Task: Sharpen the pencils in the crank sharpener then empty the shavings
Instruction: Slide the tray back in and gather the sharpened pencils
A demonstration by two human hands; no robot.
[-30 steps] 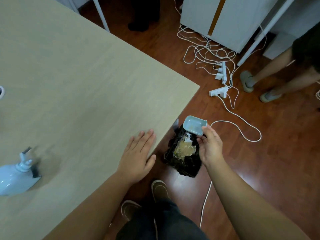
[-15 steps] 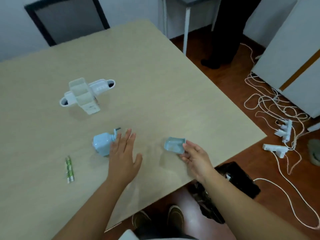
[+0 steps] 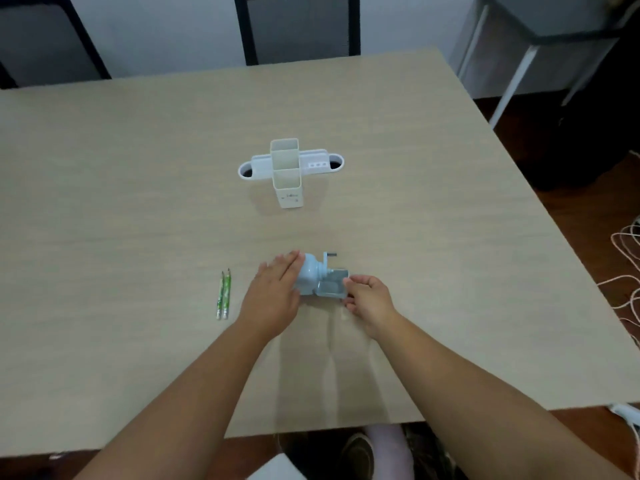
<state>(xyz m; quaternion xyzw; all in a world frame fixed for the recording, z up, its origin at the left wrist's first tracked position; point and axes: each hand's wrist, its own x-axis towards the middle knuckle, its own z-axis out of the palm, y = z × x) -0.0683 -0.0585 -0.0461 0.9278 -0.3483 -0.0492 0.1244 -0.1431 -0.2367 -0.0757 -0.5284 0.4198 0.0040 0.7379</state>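
A pale blue crank sharpener (image 3: 311,273) lies on the beige table (image 3: 138,209), its crank handle (image 3: 329,258) pointing to the far right. My left hand (image 3: 273,294) rests flat against the sharpener's left side, fingers together. The blue shavings tray (image 3: 331,288) sits at the sharpener's right end, partly in its slot, and my right hand (image 3: 369,297) pinches the tray's outer edge. Two green pencils (image 3: 223,294) lie side by side to the left of my left hand, tips pointing away from me.
A white desk organiser (image 3: 289,168) with an upright box stands farther back at the table's middle. Dark chairs stand behind the far edge. White cables (image 3: 627,271) lie on the wooden floor to the right. My shoes show under the near edge.
The view swung from the floor bin back to the table. My right hand carried the tray from over the bin to the sharpener's right end. My left hand moved onto the sharpener.
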